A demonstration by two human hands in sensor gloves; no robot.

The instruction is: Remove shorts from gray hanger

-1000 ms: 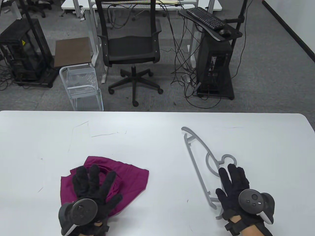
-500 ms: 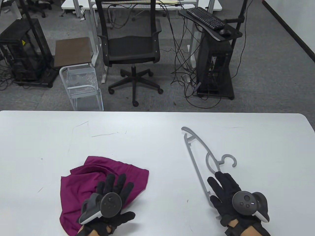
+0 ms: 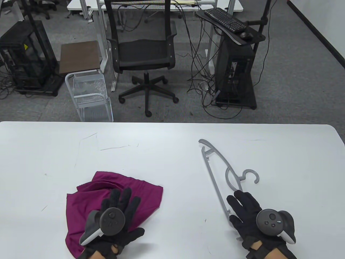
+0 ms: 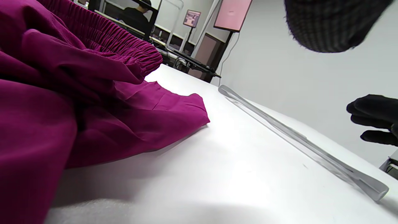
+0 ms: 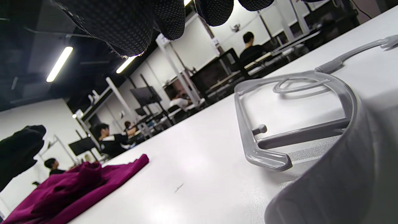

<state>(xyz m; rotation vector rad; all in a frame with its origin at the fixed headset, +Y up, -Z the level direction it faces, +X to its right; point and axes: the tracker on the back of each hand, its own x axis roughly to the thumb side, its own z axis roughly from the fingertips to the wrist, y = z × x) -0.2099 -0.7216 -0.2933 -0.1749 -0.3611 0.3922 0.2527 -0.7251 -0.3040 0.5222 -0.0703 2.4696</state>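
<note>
The magenta shorts [image 3: 89, 197] lie crumpled on the white table [image 3: 161, 151] at the front left, off the hanger; they also show in the left wrist view [image 4: 77, 102] and the right wrist view [image 5: 71, 189]. The gray hanger [image 3: 218, 175] lies bare on the table at the front right; it also shows in the right wrist view [image 5: 298, 124] and the left wrist view [image 4: 298, 140]. My left hand [image 3: 121, 202] is above the shorts' near right part with fingers spread, holding nothing. My right hand [image 3: 244, 203] is open over the hanger's near end, gripping nothing.
Beyond the table's far edge stand an office chair [image 3: 144, 54], a small side table [image 3: 79, 56], a wire rack [image 3: 90, 94] and a computer stand with a keyboard [image 3: 237, 54]. Bare table surface lies between the shorts and the hanger.
My left hand has drawn back toward me and to the right, off the shorts' middle. My right hand has pulled back from the hanger's hook toward its near end. Shorts and hanger have not moved.
</note>
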